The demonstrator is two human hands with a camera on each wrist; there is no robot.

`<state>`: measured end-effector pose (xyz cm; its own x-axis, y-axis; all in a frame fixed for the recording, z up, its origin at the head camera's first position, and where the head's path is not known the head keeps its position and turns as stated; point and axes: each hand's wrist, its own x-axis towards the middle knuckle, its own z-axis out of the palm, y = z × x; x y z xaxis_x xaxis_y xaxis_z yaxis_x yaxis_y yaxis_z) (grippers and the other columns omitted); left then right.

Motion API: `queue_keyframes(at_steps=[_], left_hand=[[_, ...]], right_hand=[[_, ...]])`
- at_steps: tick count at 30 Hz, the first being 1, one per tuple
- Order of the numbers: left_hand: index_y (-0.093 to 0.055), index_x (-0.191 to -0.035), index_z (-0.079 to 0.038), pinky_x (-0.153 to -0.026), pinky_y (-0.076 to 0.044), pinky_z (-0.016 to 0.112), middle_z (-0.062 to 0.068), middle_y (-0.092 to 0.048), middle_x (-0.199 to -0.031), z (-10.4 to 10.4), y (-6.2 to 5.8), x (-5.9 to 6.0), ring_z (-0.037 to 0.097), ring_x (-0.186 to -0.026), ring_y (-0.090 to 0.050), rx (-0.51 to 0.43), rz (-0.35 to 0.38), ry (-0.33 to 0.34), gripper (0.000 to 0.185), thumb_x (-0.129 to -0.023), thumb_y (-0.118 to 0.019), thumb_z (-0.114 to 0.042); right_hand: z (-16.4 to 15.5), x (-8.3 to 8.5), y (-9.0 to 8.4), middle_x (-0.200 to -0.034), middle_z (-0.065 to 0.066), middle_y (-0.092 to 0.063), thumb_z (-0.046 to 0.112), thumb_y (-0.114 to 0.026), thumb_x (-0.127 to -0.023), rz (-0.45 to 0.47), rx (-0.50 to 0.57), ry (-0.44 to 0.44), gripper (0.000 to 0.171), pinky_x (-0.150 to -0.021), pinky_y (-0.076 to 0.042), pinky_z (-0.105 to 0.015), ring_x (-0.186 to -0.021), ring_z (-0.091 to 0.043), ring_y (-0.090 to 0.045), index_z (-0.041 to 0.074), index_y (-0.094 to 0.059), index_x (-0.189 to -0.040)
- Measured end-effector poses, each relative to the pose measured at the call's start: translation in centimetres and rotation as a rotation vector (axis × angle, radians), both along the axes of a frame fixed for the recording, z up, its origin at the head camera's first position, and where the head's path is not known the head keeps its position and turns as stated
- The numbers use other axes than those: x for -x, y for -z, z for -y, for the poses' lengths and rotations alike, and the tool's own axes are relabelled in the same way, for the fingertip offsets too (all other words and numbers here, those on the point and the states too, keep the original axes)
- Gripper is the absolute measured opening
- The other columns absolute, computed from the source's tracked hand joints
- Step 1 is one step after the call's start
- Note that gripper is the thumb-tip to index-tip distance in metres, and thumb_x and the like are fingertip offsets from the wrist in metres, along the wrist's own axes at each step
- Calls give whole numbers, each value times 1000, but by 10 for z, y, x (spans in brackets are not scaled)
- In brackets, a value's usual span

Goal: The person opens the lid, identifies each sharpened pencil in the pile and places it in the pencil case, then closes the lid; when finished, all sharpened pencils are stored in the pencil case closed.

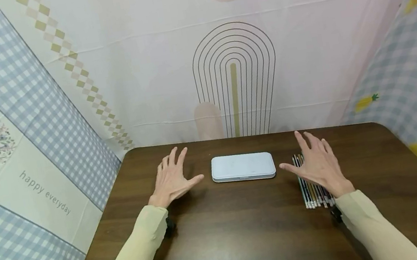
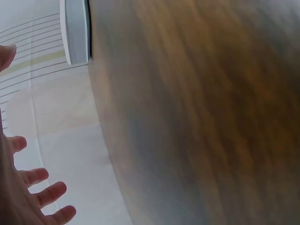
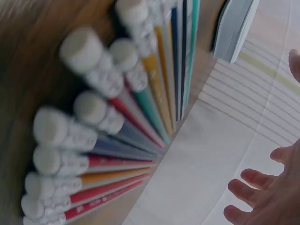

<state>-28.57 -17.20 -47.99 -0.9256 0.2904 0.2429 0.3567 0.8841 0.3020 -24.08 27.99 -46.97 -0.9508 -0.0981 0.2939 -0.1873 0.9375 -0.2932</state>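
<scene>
A pale blue flat case lies shut on the dark wooden table, near its far edge. My left hand hovers just left of the case, fingers spread and straight, holding nothing. My right hand hovers to the right of the case, fingers spread, above a row of several pencils. The right wrist view shows those pencils close up, with white erasers and coloured shafts, and the case's edge. In the left wrist view the case's end shows beyond my fingertips.
Printed cloth walls enclose the table on three sides: a checked one with flowers at left, a pink one with an arch pattern behind, a checked one with pineapples at right.
</scene>
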Motion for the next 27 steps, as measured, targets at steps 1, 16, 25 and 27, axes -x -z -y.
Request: queue_keyframes(at_steps=[1,16,25,27], left_hand=[[-29,-173,-19,-127,-33,71,22,-29,-177,-1,0,0,51,-155,-38,-21,11,3,109,-88,-71,-73],[-29,-172,-10,-119,-49,62,19,-39,-172,-21,0,-4,39,-148,-53,-349,245,111,103,-92,-81,-48],[-30,-169,2,-116,-53,57,23,-47,-165,-36,8,3,43,-138,-61,-425,350,129,102,-90,-87,-32],[-31,-168,3,-116,-53,55,22,-49,-164,-39,11,5,41,-138,-62,-418,363,137,103,-89,-87,-32]], right_hand=[[2,0,0,-167,-37,-37,72,-75,-90,-11,7,-8,117,-129,-22,-76,-154,-58,-36,5,-25,-173],[53,-2,6,-148,-30,-61,34,-85,-95,-10,89,-180,76,-113,-48,-70,-135,-50,-60,-6,-57,-153],[91,5,15,-135,-24,-71,26,-89,-92,-25,7,-310,55,-108,-57,-57,-126,-41,-67,-7,-73,-133],[98,7,16,-135,-24,-72,26,-90,-91,-24,-31,-326,54,-110,-57,-55,-127,-39,-67,-6,-75,-131]])
